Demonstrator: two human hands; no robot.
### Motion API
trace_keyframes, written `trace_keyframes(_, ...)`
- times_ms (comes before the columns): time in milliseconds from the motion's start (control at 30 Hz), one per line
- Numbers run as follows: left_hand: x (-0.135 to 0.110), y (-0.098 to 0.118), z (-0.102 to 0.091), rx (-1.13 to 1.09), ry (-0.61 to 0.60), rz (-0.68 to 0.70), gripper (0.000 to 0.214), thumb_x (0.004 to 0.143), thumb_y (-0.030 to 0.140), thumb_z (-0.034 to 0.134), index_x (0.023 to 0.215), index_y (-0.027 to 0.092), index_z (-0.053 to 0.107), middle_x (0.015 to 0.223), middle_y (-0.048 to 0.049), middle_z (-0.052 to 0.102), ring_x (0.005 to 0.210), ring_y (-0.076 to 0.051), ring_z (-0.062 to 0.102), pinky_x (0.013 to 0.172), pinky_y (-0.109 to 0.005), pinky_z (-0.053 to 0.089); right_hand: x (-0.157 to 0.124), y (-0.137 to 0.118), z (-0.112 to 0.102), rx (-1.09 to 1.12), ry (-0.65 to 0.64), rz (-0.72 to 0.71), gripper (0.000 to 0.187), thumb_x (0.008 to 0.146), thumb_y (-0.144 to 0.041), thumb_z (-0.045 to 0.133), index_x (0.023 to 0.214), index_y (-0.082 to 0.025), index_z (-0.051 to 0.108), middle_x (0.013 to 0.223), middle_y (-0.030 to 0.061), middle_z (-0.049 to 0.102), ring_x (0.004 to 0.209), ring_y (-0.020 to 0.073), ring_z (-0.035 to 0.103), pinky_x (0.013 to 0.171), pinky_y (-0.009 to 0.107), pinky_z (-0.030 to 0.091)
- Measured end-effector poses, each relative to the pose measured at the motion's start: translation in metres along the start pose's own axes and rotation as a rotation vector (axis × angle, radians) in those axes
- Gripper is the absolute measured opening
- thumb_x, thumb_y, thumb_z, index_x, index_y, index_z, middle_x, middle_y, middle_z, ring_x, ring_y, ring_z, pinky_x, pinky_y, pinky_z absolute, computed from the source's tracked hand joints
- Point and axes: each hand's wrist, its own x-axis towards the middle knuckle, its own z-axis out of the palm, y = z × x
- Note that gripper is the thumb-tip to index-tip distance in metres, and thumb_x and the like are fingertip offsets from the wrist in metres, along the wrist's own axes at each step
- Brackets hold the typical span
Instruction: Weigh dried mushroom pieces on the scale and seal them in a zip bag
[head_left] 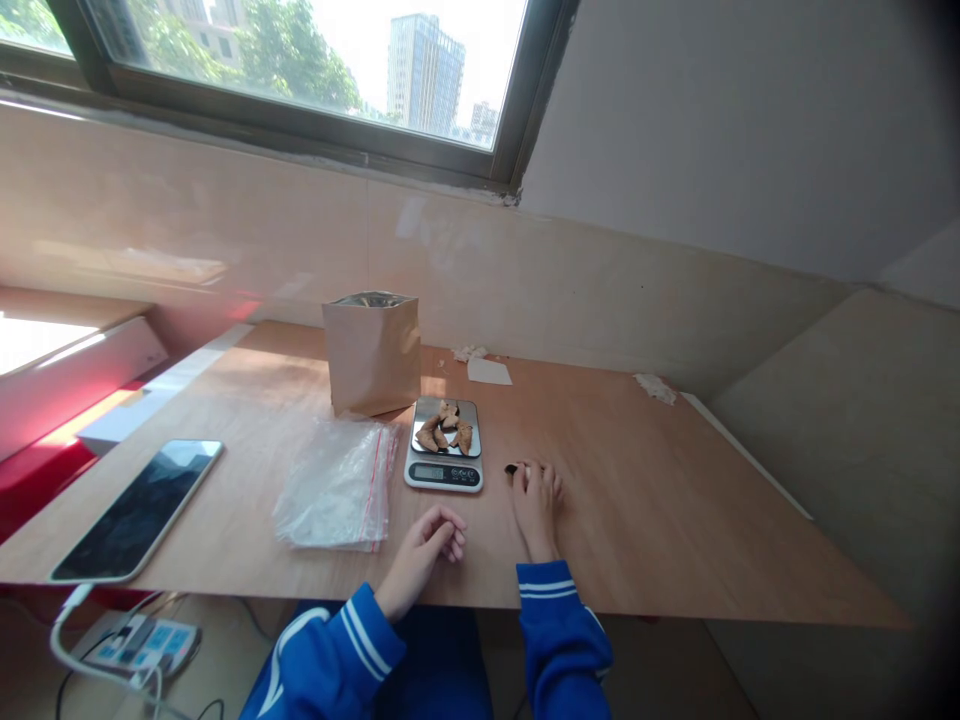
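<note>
The left hand [424,552] lies loosely curled and empty near the front edge of the light wooden surface [645,500]. The right hand [536,505], also curled, sits just right of a silver digital kitchen scale [442,475], its fingertips touching a small dark fragment [511,469]; whether it grips this cannot be told. Irregular tan pieces [446,428] lie on the scale's steel plate. Left of centre, a brown kraft paper bag [373,355] stands upright beyond a clear zip-lock plastic bag [336,488].
</note>
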Motion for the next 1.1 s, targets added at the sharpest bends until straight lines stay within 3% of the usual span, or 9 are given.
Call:
trace_keyframes(233,-0.005,-0.004,0.002,0.141,0.008,0.057,0.037,0.080,0.052,0.060,0.083,0.015,0.060,0.071,-0.0029,0.058,0.060,-0.013,0.054,0.059,-0.026,0.040,0.000,0.000,-0.002,-0.010,-0.009,-0.010,0.030,0.091,-0.030,0.037,0.093,-0.017,0.064,0.097,0.0139,0.058,0.092,0.0282,0.048,0.080,0.040,0.034)
trace_keyframes(333,-0.014,0.009,0.005,0.435,0.143,0.233,0.025,0.087,0.041,0.051,0.087,0.018,0.062,0.081,-0.0059,0.060,0.072,-0.018,0.057,0.066,-0.030,0.042,0.000,0.000,-0.003,0.000,-0.003,-0.003,0.028,0.091,-0.030,0.039,0.093,-0.017,0.063,0.097,0.0133,0.058,0.092,0.0281,0.048,0.079,0.039,0.034)
trace_keyframes(400,-0.020,0.027,0.001,0.667,0.320,0.393,0.019,0.089,0.031,0.047,0.090,0.020,0.062,0.089,-0.0072,0.060,0.081,-0.021,0.056,0.074,-0.033,0.043,0.000,0.000,-0.003,0.008,-0.005,0.008,0.028,0.091,-0.030,0.039,0.094,-0.017,0.063,0.097,0.0134,0.058,0.093,0.0283,0.048,0.079,0.039,0.033)
trace_keyframes(500,-0.022,0.054,-0.022,0.923,0.640,0.563,0.017,0.086,0.029,0.049,0.097,0.021,0.059,0.096,-0.0088,0.057,0.091,-0.025,0.054,0.086,-0.040,0.042,0.000,0.000,-0.004,0.014,0.008,0.044,0.028,0.091,-0.029,0.038,0.093,-0.016,0.064,0.098,0.0144,0.058,0.093,0.0287,0.048,0.080,0.039,0.033)
trace_keyframes(567,-0.018,0.062,-0.047,1.114,0.759,0.557,0.025,0.083,0.033,0.052,0.103,0.018,0.057,0.098,-0.0111,0.056,0.094,-0.029,0.054,0.087,-0.046,0.042,0.001,0.000,-0.003,0.021,0.031,0.074,0.029,0.090,-0.027,0.037,0.093,-0.016,0.064,0.098,0.0144,0.057,0.093,0.0287,0.048,0.080,0.039,0.033)
trace_keyframes(700,-0.008,0.050,-0.097,1.240,0.708,0.405,0.035,0.078,0.047,0.052,0.095,0.016,0.055,0.087,-0.0102,0.056,0.084,-0.029,0.058,0.078,-0.046,0.048,0.000,0.000,-0.003,0.017,0.071,0.145,0.030,0.089,-0.026,0.036,0.092,-0.017,0.064,0.099,0.0140,0.057,0.095,0.0289,0.047,0.080,0.039,0.032)
trace_keyframes(800,-0.004,0.043,-0.113,1.184,0.687,0.335,0.029,0.079,0.048,0.047,0.083,0.020,0.052,0.078,-0.0070,0.057,0.076,-0.026,0.059,0.073,-0.041,0.049,0.000,0.001,-0.004,0.003,0.120,0.220,0.029,0.088,-0.026,0.037,0.091,-0.017,0.065,0.099,0.0154,0.057,0.095,0.0299,0.048,0.079,0.040,0.032)
trace_keyframes(967,-0.011,0.072,-0.103,1.059,0.761,0.299,0.025,0.082,0.046,0.044,0.076,0.022,0.050,0.067,-0.0013,0.058,0.059,-0.020,0.057,0.063,-0.033,0.044,0.000,-0.008,-0.024,0.087,0.258,0.267,0.027,0.084,-0.026,0.041,0.095,-0.015,0.063,0.109,0.0195,0.055,0.106,0.0336,0.046,0.085,0.047,0.033)
trace_keyframes(1100,-0.016,0.096,-0.071,0.994,0.752,0.428,0.024,0.086,0.045,0.044,0.080,0.022,0.048,0.065,0.0014,0.056,0.060,-0.017,0.057,0.060,-0.029,0.041,-0.014,-0.059,-0.059,0.479,0.249,0.252,0.029,0.089,-0.036,0.041,0.100,-0.016,0.058,0.106,0.0157,0.059,0.098,0.0262,0.054,0.081,0.038,0.042)
